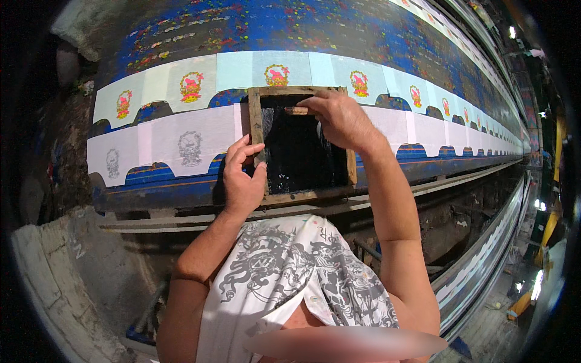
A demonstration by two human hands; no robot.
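Note:
A wooden screen-printing frame [256, 121] lies in front of me over the pale lilac fabric strip, its inside dark with wet black ink [296, 151]. My left hand [243, 173] grips the frame's left side, with thumb and fingers at the wood. Near the far end of the frame, my right hand [339, 118] is closed on a squeegee [298, 111]; only part of its wooden edge shows, the rest being under the fingers. Left of the frame, the lilac fabric pieces [163, 145] carry grey line prints [190, 148].
Beyond lies a row of pale green and blue fabric pieces [242, 69] with pink and yellow prints. Both rows run along a long ink-stained blue table [181, 33]. A metal rail [163, 224] follows its near edge. Another long table [484, 260] stands at the right.

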